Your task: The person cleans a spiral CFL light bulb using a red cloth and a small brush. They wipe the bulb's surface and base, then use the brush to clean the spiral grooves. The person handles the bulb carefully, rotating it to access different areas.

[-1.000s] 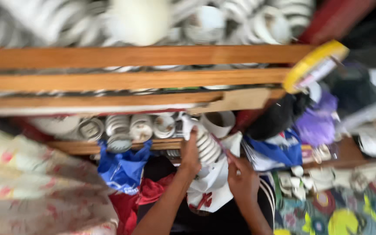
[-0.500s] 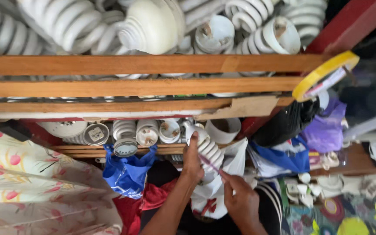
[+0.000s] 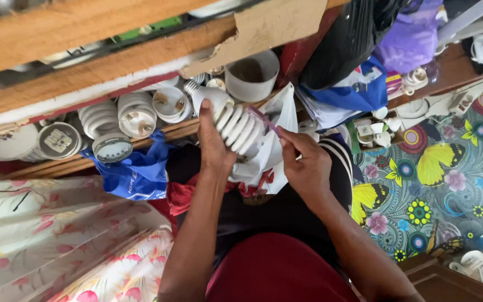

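Left hand point(image 3: 214, 146) gripping white spiral bulb point(image 3: 236, 124) from left; bulb's long axis slants far-left to near-right. Right hand point(image 3: 306, 165) closed on thin purple tool point(image 3: 265, 119), tip touching bulb's right side, above white bag point(image 3: 279, 120).

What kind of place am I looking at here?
Likely a small lamp repair or salvage stall: spiral bulbs crowd a wooden shelf, loose sockets lie about, and the left hand holds a spiral lamp.
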